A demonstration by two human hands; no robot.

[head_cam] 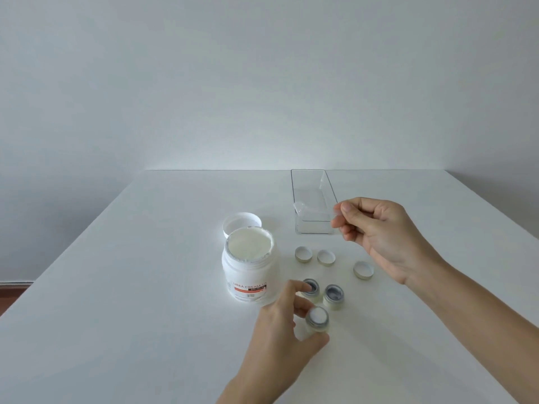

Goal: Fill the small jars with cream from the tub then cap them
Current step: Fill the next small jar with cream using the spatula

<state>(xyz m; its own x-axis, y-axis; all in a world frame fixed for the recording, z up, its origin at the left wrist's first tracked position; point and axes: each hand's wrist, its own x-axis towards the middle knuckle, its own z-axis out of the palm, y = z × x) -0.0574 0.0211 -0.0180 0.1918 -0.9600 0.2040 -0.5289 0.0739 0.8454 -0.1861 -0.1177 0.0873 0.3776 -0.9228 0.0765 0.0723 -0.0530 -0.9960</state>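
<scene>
The open white cream tub [250, 275] stands mid-table, full nearly to the rim. My left hand [280, 325] grips a small jar [318, 319] that is filled with white cream, just in front of the tub. Two more small jars [310, 290] [334, 297] stand uncapped behind it, their insides looking dark. Three loose caps [303, 254] [326, 257] [363, 270] lie upturned beyond them. My right hand [379, 234] pinches a clear plastic spatula [312, 209], its tip held over the near end of the tray.
The tub's white lid [242, 223] lies upturned behind the tub. A clear rectangular tray [313, 232] sits at the back right, near the table's far edge. The white table runs up to a plain wall.
</scene>
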